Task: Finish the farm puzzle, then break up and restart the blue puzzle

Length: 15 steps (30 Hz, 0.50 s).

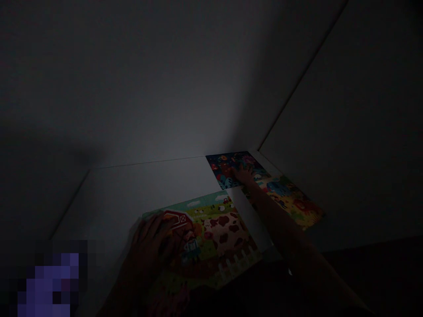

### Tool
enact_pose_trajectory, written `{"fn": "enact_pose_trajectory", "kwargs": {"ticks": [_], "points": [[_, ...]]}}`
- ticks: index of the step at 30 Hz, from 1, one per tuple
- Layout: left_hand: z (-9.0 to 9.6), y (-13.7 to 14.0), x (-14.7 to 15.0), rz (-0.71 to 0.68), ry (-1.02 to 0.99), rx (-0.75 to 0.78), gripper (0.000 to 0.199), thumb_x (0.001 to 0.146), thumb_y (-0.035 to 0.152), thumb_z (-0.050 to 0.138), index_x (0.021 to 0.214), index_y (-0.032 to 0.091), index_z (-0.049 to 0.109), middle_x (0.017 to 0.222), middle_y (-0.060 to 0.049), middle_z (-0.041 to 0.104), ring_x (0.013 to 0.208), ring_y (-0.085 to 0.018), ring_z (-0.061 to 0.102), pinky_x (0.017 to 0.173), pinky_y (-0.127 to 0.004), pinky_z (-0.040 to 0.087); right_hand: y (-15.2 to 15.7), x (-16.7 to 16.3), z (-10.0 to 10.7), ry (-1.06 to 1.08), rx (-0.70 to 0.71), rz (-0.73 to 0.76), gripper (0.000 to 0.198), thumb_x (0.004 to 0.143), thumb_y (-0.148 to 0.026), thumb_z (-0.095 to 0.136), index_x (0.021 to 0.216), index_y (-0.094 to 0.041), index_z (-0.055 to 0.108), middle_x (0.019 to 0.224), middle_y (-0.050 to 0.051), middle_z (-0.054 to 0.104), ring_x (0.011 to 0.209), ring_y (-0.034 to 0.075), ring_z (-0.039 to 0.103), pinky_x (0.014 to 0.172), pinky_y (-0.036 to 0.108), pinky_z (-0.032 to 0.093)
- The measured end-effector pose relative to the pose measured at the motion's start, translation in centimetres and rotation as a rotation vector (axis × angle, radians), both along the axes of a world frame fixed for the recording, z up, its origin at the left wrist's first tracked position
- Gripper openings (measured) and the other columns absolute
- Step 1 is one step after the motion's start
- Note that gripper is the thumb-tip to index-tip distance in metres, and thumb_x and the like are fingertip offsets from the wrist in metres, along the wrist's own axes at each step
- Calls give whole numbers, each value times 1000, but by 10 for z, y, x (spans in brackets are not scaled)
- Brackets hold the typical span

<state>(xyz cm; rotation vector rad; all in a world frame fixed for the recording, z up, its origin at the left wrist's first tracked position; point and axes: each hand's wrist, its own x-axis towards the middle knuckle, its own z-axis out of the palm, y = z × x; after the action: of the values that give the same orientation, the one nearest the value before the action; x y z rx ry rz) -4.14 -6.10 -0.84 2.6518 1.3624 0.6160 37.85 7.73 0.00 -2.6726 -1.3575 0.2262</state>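
The scene is dim. My left hand (152,237) lies over the left side of a farm picture (228,224), its fingers stretched across the surface near a red barn. A spotted cow, a farmer figure and a white fence are printed on that picture. Farther out, my right hand (243,174) rests with fingers spread on a dark blue picture (223,165) at the back of the white table. Beside my right forearm lies a yellow picture with animals (302,204), partly covered by the arm. Whether these are puzzles or printed sheets I cannot tell.
The white table (148,180) meets a pale wall (158,97) at the back and another wall panel (357,145) on the right. A blurred purple patch (49,286) fills the lower left corner. Below the farm picture it is very dark.
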Motion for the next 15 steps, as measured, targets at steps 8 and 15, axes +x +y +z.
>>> {"fn": "enact_pose_trajectory", "kwargs": {"ticks": [8, 15], "points": [[-2, -1, 1, -1, -39, -19, 36, 95, 38, 43, 122, 29, 64, 142, -6, 54, 130, -28, 46, 107, -51, 37, 0, -55, 4, -20, -9, 22, 81, 95, -65, 23, 154, -9, 20, 158, 29, 17, 145, 44, 14, 111, 64, 7], [1, -2, 1, 0, -24, -24, 38, 94, 35, 44, 126, 24, 63, 142, -9, 54, 126, -28, 50, 101, -48, 45, -5, -126, 20, -25, -31, 132, 86, 92, -71, 24, 153, -10, 25, 154, 32, 23, 141, 47, 22, 106, 64, 17]]}}
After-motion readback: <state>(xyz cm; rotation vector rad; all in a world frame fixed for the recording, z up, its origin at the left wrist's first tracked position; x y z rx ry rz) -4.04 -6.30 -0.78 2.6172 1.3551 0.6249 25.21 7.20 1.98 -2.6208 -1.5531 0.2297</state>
